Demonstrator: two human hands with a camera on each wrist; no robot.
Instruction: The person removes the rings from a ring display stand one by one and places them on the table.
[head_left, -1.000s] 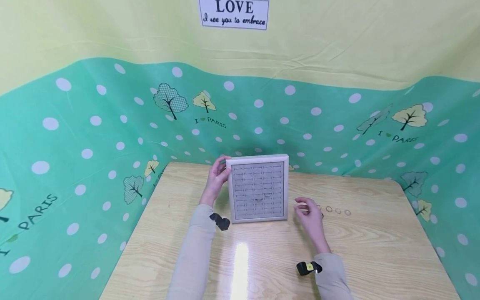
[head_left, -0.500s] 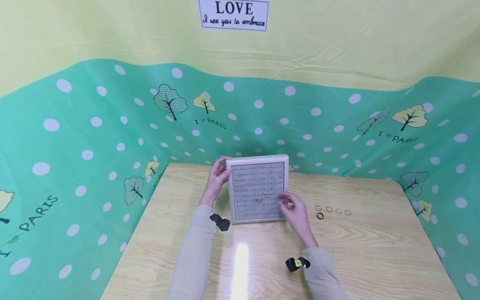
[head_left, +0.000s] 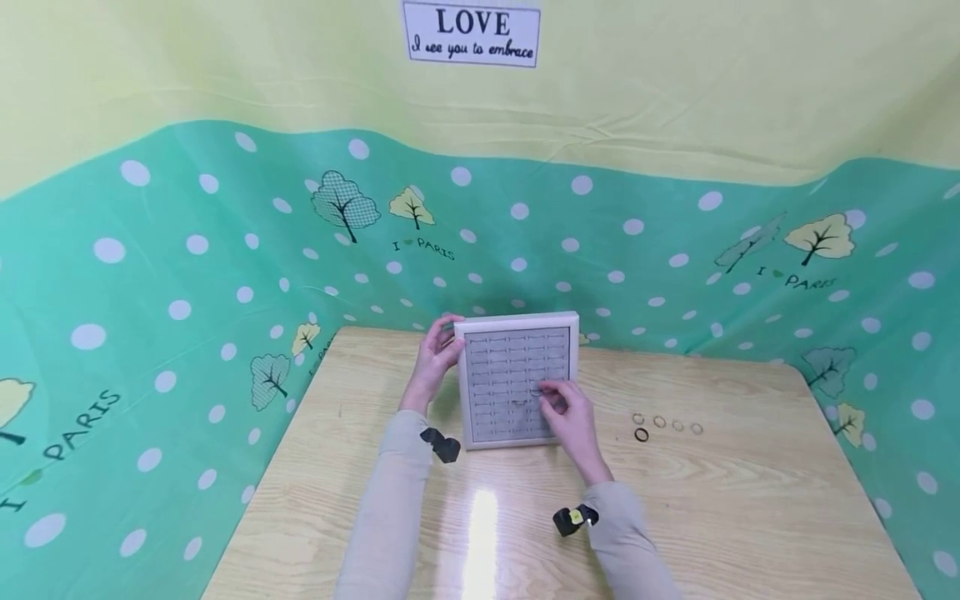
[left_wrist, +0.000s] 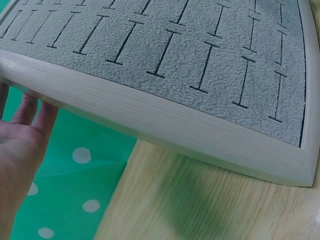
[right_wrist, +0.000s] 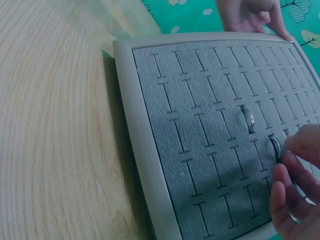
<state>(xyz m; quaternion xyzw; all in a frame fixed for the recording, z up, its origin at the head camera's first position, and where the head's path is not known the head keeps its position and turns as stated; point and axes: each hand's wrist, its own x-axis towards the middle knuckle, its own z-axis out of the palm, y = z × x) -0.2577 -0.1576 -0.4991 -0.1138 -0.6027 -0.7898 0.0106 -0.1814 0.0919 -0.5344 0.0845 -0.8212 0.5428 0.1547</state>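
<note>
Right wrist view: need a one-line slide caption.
Right hand pinches a ring at a slot of the grey ring tray, beside a ring already seated; left hand holds the far edge.

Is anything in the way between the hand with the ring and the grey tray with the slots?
Nothing visible is. The right hand is already at the tray, fingertips at a ring by a slot. Another ring sits in a slot alongside, not blocking.

The head view looks down across the table (head_left: 705, 517) from well back. Both wrist views sit close, facing the grey slotted tray (head_left: 517, 379), which all three share.
</note>
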